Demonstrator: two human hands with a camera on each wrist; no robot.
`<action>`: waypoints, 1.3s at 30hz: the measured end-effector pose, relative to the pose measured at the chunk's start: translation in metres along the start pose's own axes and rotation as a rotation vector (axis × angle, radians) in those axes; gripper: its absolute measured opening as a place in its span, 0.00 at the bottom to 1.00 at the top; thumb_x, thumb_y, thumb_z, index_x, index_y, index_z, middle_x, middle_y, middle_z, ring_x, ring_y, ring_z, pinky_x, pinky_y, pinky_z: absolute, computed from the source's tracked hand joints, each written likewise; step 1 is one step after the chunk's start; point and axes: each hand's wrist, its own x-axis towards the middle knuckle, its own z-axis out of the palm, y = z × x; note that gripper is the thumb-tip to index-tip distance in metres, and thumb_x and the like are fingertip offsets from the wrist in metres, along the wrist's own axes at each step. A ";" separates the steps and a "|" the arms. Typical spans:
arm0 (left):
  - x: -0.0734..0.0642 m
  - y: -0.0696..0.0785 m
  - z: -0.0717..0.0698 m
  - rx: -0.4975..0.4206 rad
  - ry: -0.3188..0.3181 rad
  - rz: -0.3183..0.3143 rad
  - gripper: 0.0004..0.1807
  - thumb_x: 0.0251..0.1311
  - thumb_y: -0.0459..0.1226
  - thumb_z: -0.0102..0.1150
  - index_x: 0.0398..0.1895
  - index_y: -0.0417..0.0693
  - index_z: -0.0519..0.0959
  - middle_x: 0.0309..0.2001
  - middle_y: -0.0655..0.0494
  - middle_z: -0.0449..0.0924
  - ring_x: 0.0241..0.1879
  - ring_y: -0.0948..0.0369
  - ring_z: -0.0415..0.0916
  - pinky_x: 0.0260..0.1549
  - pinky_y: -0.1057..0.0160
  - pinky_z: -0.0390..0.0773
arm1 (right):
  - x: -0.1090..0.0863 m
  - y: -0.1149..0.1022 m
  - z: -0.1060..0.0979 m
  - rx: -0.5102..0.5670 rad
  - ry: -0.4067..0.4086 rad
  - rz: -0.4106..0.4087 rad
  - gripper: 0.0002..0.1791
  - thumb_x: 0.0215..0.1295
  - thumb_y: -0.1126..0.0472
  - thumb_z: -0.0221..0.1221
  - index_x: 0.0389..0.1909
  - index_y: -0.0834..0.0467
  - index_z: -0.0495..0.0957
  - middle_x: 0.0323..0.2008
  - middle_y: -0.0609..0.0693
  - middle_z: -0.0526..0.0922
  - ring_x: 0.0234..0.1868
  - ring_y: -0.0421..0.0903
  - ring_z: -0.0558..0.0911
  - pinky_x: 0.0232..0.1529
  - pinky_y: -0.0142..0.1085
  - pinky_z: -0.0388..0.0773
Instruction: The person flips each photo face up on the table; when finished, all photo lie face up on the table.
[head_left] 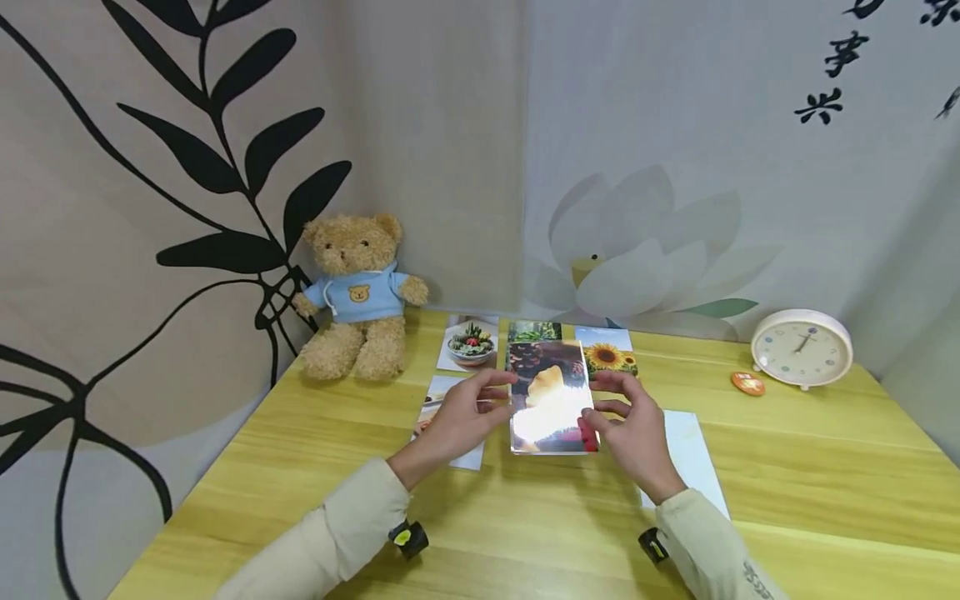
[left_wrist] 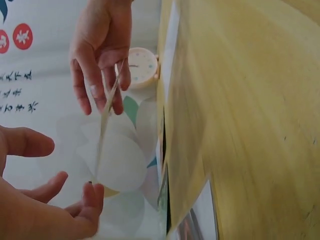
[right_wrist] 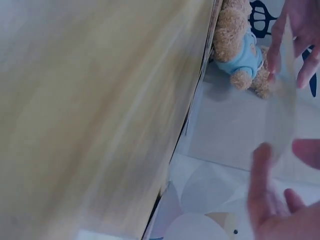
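Note:
A glossy photo card (head_left: 551,392), dark with a yellow shape and strong glare, is held up above the table between both hands. My right hand (head_left: 633,433) pinches its right edge, the thumb over the lower right part. At the opposite edge is my left hand (head_left: 468,412), fingers loosely extended with fingertips right at the card; in the left wrist view its thumb stands apart from the card. Seen there edge-on, the card (left_wrist: 104,125) spans the two hands. Behind it lie a salad bowl photo (head_left: 468,343), a green plant photo (head_left: 535,331) and a sunflower photo (head_left: 604,346).
Another photo (head_left: 468,457) lies partly under the left hand's forearm side. A white sheet (head_left: 690,454) lies by the right wrist. A teddy bear (head_left: 356,292) sits at the back left; a round clock (head_left: 802,348) and a small orange disc (head_left: 747,383) are at the right.

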 end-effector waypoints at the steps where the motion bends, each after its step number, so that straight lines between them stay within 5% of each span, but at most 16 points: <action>1: 0.000 0.000 0.000 0.008 -0.005 -0.004 0.23 0.69 0.34 0.57 0.66 0.48 0.73 0.67 0.47 0.74 0.66 0.46 0.73 0.63 0.46 0.76 | -0.001 -0.001 0.000 -0.019 -0.022 -0.002 0.29 0.65 0.69 0.63 0.67 0.59 0.68 0.61 0.60 0.76 0.56 0.55 0.83 0.49 0.36 0.85; 7: 0.003 -0.004 -0.003 0.077 -0.041 -0.034 0.20 0.70 0.36 0.56 0.63 0.47 0.74 0.66 0.47 0.74 0.64 0.47 0.74 0.62 0.46 0.76 | -0.007 -0.004 -0.002 -0.053 -0.170 0.099 0.32 0.72 0.59 0.59 0.73 0.58 0.61 0.67 0.61 0.73 0.68 0.60 0.73 0.64 0.54 0.75; 14: 0.006 -0.016 -0.004 0.096 -0.101 -0.079 0.19 0.71 0.38 0.54 0.63 0.46 0.74 0.64 0.45 0.75 0.65 0.48 0.74 0.65 0.46 0.73 | -0.013 0.000 0.000 -0.014 -0.263 0.209 0.31 0.75 0.55 0.56 0.74 0.58 0.60 0.68 0.62 0.71 0.70 0.60 0.70 0.65 0.55 0.74; 23: 0.010 -0.022 -0.004 0.082 -0.128 -0.122 0.21 0.70 0.37 0.55 0.65 0.45 0.73 0.66 0.42 0.73 0.67 0.45 0.71 0.65 0.44 0.72 | -0.013 0.002 0.000 0.004 -0.313 0.214 0.32 0.76 0.55 0.53 0.76 0.58 0.57 0.70 0.64 0.69 0.71 0.61 0.69 0.66 0.57 0.72; 31: 0.017 -0.025 -0.005 -0.176 -0.144 -0.262 0.46 0.64 0.32 0.62 0.80 0.44 0.48 0.74 0.36 0.62 0.68 0.43 0.71 0.65 0.43 0.73 | -0.009 0.004 -0.001 0.131 -0.385 0.233 0.40 0.76 0.57 0.53 0.80 0.58 0.43 0.74 0.71 0.60 0.43 0.54 0.87 0.50 0.44 0.85; 39: 0.021 -0.027 -0.004 -0.174 -0.180 -0.273 0.49 0.61 0.30 0.64 0.81 0.44 0.47 0.75 0.31 0.57 0.63 0.46 0.76 0.68 0.41 0.69 | -0.002 0.004 -0.002 0.155 -0.449 0.245 0.42 0.77 0.55 0.53 0.81 0.55 0.39 0.75 0.72 0.55 0.37 0.55 0.88 0.40 0.42 0.86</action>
